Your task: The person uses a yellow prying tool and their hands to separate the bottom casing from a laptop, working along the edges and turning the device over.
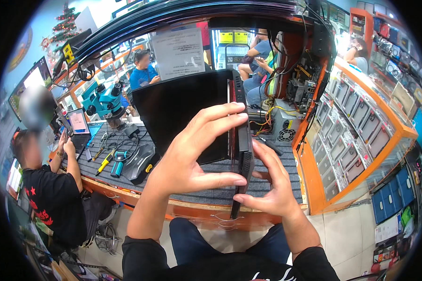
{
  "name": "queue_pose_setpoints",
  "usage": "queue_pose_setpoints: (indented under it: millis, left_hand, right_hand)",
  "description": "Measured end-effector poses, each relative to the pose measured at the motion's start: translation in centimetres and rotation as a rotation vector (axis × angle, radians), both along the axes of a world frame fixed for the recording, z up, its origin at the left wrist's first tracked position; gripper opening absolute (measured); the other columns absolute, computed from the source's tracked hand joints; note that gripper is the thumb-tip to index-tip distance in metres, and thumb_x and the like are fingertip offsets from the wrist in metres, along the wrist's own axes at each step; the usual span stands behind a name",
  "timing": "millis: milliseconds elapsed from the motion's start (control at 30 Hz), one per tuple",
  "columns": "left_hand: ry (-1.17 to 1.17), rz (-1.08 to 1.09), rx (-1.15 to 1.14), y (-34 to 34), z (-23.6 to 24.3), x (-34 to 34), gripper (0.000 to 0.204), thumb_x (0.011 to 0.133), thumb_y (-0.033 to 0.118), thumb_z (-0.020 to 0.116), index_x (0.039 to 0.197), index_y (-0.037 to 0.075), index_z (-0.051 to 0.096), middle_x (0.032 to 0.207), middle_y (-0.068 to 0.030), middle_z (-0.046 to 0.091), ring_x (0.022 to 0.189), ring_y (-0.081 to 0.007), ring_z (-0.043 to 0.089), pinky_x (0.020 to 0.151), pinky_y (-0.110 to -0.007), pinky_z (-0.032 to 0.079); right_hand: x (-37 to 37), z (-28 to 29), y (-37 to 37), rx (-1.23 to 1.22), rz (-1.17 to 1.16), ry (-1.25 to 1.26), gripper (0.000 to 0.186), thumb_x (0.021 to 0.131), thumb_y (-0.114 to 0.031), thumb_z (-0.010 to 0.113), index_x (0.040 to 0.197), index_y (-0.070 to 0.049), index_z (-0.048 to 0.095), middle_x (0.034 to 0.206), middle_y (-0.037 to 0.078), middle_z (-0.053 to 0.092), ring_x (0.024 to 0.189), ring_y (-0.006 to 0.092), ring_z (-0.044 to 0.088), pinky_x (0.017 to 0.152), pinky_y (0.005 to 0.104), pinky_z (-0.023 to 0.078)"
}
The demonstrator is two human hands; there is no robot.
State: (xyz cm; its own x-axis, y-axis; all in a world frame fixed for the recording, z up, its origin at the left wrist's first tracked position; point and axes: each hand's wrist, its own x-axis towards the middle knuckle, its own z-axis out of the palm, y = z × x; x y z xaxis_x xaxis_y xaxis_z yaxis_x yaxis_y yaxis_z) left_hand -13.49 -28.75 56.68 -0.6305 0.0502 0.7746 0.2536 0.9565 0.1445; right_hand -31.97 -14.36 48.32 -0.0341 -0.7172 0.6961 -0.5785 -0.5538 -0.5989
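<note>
A black laptop [178,110] is held up above the workbench in front of me, opened out, its dark screen panel on the left. Its base [242,140] is turned on edge, so I see mostly the narrow side with the ports. My left hand [197,145] reaches across the panel; its fingertips press the base's upper part and its thumb lies lower on the same edge. From the right, my right hand [272,182] grips the base, fingers behind and thumb on the near edge. The keyboard face is mostly hidden by the steep angle.
On the grey striped mat lie a yellow screwdriver [105,162], a teal tool [119,164] and cables, with a teal microscope [103,100] behind. A power supply [285,122] stands right, beside a glass display case [356,136]. A co-worker [49,192] sits at left.
</note>
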Motion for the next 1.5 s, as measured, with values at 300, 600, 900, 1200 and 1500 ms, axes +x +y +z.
queue_pose_setpoints:
  millis: [300,600,900,1200,1500]
  left_hand:
    - [0.083,-0.04,0.115,0.5,-1.0,-0.8,0.074,0.07,0.018,0.083,0.138,0.003,0.06,0.144,-0.0197,0.056,0.137,-0.0376,0.053,0.115,-0.046,0.042]
    - [0.086,-0.13,0.045,-0.6,0.1,-1.6,0.064,0.07,0.012,0.089,0.128,0.001,0.064,0.134,-0.0222,0.065,0.137,-0.0428,0.055,0.115,-0.051,0.041]
    - [0.145,-0.203,0.152,-2.8,-1.3,0.3,0.049,0.085,0.02,0.074,0.126,-0.003,0.063,0.132,-0.0248,0.065,0.138,-0.0436,0.052,0.117,-0.054,0.037]
    - [0.51,0.051,0.74,4.5,-6.3,-1.2,0.045,0.094,0.011,0.074,0.134,-0.006,0.064,0.131,-0.0236,0.068,0.122,-0.0299,0.067,0.105,-0.037,0.05]
    - [0.63,0.172,0.573,2.7,-6.0,0.3,0.034,0.103,0.016,0.066,0.125,-0.01,0.067,0.111,-0.0212,0.075,0.1,-0.024,0.074,0.088,-0.032,0.056]
  right_hand:
    - [-0.4,0.2,0.4,-0.206,-0.113,0.082,0.09,0.072,-0.012,0.087,0.151,-0.002,0.046,0.152,0.022,0.048,0.135,0.0346,0.055,0.094,0.0391,0.062]
    - [0.8,0.3,-0.7,-0.281,-0.146,0.111,0.086,0.071,-0.006,0.083,0.149,0.0,0.05,0.148,0.023,0.052,0.129,0.0333,0.06,0.089,0.036,0.065]
    - [0.9,4.4,-1.7,-0.243,-0.09,0.014,0.054,0.081,-0.022,0.082,0.128,-0.001,0.063,0.134,0.02,0.06,0.116,0.0303,0.065,0.084,0.0381,0.06]
    - [-6.1,17.6,-20.3,0.416,-0.118,0.563,0.072,0.103,-0.06,0.054,0.141,0.0,0.061,0.141,0.019,0.063,0.136,0.0283,0.055,0.116,0.0371,0.039]
    - [-7.9,18.5,-22.8,0.518,-0.099,0.883,0.054,0.1,-0.048,0.066,0.123,0.001,0.072,0.117,0.012,0.072,0.113,0.0206,0.065,0.102,0.0318,0.046]
